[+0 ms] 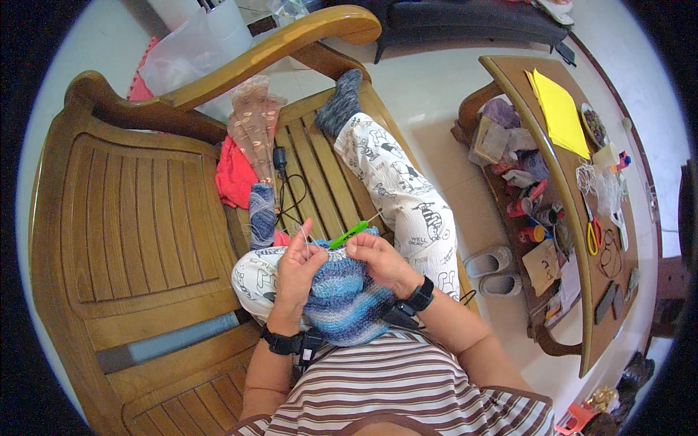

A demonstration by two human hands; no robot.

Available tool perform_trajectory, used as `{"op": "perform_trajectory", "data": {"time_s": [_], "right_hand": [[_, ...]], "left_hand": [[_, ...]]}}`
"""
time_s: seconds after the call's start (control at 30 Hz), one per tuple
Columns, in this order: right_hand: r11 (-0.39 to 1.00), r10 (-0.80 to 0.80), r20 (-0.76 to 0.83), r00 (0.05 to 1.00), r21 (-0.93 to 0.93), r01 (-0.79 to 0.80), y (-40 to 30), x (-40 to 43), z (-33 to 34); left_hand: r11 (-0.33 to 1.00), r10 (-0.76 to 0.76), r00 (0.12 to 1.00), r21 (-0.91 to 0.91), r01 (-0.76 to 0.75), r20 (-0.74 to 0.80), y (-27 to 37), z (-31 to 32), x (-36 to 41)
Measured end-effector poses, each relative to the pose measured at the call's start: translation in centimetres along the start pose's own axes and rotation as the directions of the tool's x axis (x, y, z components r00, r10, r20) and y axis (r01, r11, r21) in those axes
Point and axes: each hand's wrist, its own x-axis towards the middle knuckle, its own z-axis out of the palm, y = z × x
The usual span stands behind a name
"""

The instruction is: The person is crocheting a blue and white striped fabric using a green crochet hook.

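A striped blue-and-white crocheted piece (341, 291) lies bunched in my lap. My right hand (384, 261) grips a crochet hook (349, 235) with a bright green handle at the upper edge of the piece, its thin end pointing up and right. My left hand (299, 267) pinches the same edge between thumb and fingers, index finger raised with a pale strand of yarn running over it. Left of my hands, a blue-grey ball of yarn (262, 215) stands against the bench slats. The hook's other tip is hidden by the work.
I sit on a wooden bench (147, 212) with one leg stretched along it. A red cloth (235, 174) and a black cable adapter (280, 159) lie near the yarn. To the right, a wooden table (586, 332) holds yellow sheets (559, 117) and scissors (593, 237). Slippers (500, 284) rest on the floor.
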Motion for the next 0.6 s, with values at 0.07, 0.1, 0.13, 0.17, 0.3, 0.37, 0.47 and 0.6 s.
{"op": "perform_trajectory", "data": {"time_s": [0.07, 0.1, 0.13, 0.17, 0.3, 0.37, 0.47, 0.6], "right_hand": [[0.962, 0.014, -0.079, 0.997, 0.272, 0.008, 0.2, -0.1, 0.8], [0.962, 0.016, -0.075, 0.997, 0.272, 0.005, 0.3, 0.0, 0.8], [0.952, 0.019, -0.049, 0.999, 0.307, -0.003, 0.5, 0.2, 0.8], [0.94, 0.021, -0.026, 0.999, 0.34, -0.01, 0.6, 0.2, 0.7], [0.964, 0.027, -0.007, 1.0, 0.266, -0.024, 0.4, 0.2, 0.3], [0.991, 0.012, 0.042, 0.999, 0.135, -0.017, 0.6, 0.4, -0.3], [1.0, -0.024, 0.023, 0.999, -0.011, 0.024, 0.2, 0.5, -0.2], [0.989, 0.018, -0.034, 0.999, -0.149, -0.023, -1.2, 0.1, 0.5]], "left_hand": [[1.0, -0.013, 1.0, -0.014, 0.013, 0.002, -0.1, 0.0, 0.0], [0.999, -0.026, 1.0, -0.028, 0.026, 0.005, -0.1, 0.0, 0.0], [0.999, -0.025, 1.0, -0.028, 0.025, 0.0, -0.1, -0.1, 0.0], [0.999, -0.02, 1.0, -0.04, 0.02, -0.001, -0.3, -0.2, 0.1], [0.999, -0.004, 1.0, -0.054, 0.004, -0.006, -0.6, -0.3, 0.3], [0.998, 0.003, 1.0, -0.065, -0.003, -0.005, -0.8, -0.4, 0.3], [0.997, 0.009, 1.0, -0.073, -0.01, -0.004, -1.0, -0.6, 0.4], [0.997, -0.004, 1.0, -0.073, 0.003, -0.008, -0.9, -0.6, 0.4]]}}
